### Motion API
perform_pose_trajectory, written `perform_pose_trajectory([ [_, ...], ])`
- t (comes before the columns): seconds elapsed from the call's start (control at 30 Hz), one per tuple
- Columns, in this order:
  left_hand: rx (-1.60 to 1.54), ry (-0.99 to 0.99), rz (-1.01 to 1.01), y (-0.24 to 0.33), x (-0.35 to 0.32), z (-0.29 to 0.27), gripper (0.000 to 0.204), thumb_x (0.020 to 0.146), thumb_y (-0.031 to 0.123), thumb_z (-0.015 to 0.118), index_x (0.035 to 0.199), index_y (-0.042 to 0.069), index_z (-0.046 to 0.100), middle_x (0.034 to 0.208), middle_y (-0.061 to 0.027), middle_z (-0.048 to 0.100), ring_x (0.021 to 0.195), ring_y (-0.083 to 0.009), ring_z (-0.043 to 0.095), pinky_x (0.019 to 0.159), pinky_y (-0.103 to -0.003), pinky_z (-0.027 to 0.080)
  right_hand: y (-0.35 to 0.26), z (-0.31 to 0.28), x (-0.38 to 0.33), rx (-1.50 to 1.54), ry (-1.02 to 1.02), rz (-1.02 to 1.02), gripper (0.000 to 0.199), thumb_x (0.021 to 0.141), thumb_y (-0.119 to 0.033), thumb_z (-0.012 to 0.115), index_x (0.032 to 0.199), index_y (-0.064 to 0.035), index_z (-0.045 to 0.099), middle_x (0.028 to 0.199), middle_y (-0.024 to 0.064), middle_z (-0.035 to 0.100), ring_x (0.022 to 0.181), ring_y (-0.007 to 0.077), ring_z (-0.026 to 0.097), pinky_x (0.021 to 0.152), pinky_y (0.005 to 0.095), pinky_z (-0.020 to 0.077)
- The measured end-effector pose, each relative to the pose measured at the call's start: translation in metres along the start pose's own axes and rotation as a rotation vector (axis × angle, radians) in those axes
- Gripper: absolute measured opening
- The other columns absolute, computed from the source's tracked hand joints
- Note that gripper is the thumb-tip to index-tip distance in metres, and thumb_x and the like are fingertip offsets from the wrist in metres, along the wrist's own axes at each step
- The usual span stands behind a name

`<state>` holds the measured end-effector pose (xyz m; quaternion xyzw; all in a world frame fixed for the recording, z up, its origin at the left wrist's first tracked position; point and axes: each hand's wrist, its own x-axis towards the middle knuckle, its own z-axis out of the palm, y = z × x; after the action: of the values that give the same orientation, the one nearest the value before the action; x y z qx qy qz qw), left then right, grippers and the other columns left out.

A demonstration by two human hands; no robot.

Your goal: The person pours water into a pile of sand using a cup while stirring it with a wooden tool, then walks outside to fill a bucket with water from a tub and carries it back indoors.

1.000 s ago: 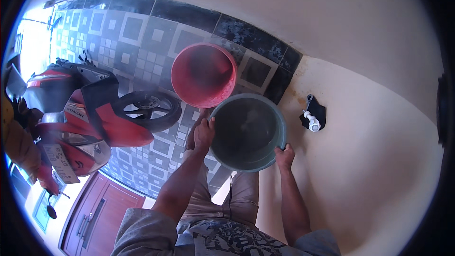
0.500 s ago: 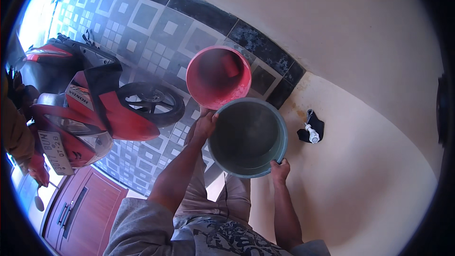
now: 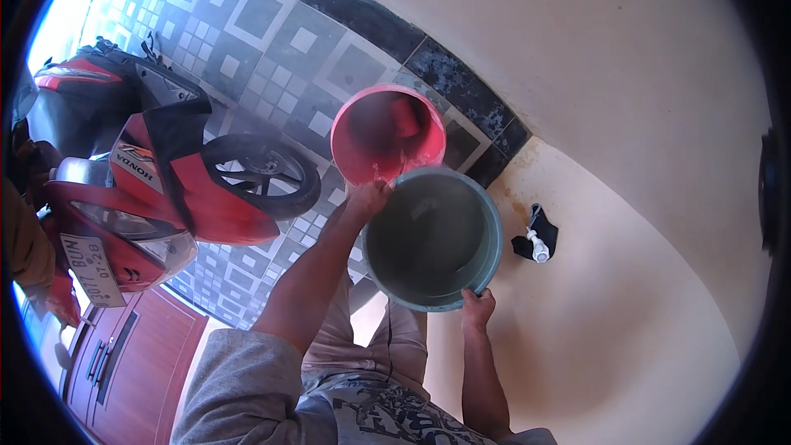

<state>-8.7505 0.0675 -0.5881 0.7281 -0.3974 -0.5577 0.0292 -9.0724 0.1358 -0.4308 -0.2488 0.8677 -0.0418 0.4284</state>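
A grey-green bucket (image 3: 497,235) with dull grey liquid in it is held between my two hands. My left hand (image 3: 369,199) is closed on its upper left rim. My right hand (image 3: 476,309) pinches the lower right rim. Just beyond stands a red bucket (image 3: 430,148) on the tiled floor, with a red object (image 3: 405,117), perhaps a dipper, inside. The held bucket's far rim overlaps the red bucket's near edge. What looks like splashing water shows at that edge, beside my left hand.
A red and black motorcycle (image 3: 222,198) stands at the left, its front wheel near the red bucket. A white tap (image 3: 537,247) with black cloth around it is on the pale wall at right. Another person's hand (image 3: 62,301) is at the far left, above a brown door (image 3: 152,363).
The grey-green bucket has shifted slightly, staying in both hands. My left hand has moved up and right along its rim. Splashing now shows at the red bucket's near edge.
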Motion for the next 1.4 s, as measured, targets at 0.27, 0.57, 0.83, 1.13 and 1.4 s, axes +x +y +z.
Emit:
perform_pose_trajectory([
  [0.27,-0.003,-0.122,-0.051,0.000,0.014,-0.005,0.047,0.085,0.045,0.038,0.100,0.007,0.060,0.096,-0.0218,0.059,0.097,-0.0371,0.054,0.086,-0.044,0.040,-0.027,0.005,-0.023,0.054,-0.003,0.093,0.014,0.068,-0.002,0.064,0.076,0.0049,0.053,0.072,0.0091,0.058,0.062,0.0136,0.054,0.058,0.0281,0.0451],
  [0.57,-0.002,-0.170,-0.050,0.011,0.018,-0.025,0.043,0.085,0.041,0.039,0.100,0.007,0.060,0.098,-0.0213,0.058,0.095,-0.0367,0.054,0.085,-0.045,0.041,-0.030,0.009,-0.027,0.160,-0.011,0.104,0.013,0.069,-0.001,0.063,0.076,0.0037,0.053,0.071,0.0082,0.057,0.060,0.0129,0.053,0.054,0.0275,0.0450],
  [0.83,0.045,-0.142,-0.019,-0.010,0.031,-0.022,0.046,0.085,0.041,0.037,0.096,0.003,0.060,0.094,-0.0221,0.059,0.092,-0.0374,0.055,0.083,-0.046,0.042,-0.063,0.017,-0.041,0.129,-0.090,0.153,0.014,0.075,0.001,0.059,0.085,0.0038,0.049,0.079,0.0129,0.056,0.063,0.0201,0.059,0.050,0.0318,0.0523],
  [1.13,0.064,-0.165,0.036,-0.014,0.040,-0.028,0.046,0.085,0.042,0.037,0.090,0.003,0.062,0.092,-0.0237,0.059,0.090,-0.0372,0.057,0.081,-0.045,0.044,-0.092,0.029,-0.061,0.225,-0.135,0.205,0.016,0.076,-0.001,0.059,0.089,0.0039,0.049,0.082,0.0113,0.056,0.067,0.0198,0.059,0.057,0.0339,0.0526],
  [1.4,0.211,-0.184,-0.017,0.004,0.038,-0.047,0.040,0.084,0.039,0.043,0.092,0.006,0.063,0.093,-0.0189,0.061,0.091,-0.0332,0.058,0.084,-0.046,0.042,-0.110,0.034,-0.068,0.309,-0.185,0.223,0.023,0.077,-0.004,0.059,0.094,0.0061,0.047,0.087,0.0150,0.055,0.072,0.0224,0.060,0.062,0.0368,0.0560],
])
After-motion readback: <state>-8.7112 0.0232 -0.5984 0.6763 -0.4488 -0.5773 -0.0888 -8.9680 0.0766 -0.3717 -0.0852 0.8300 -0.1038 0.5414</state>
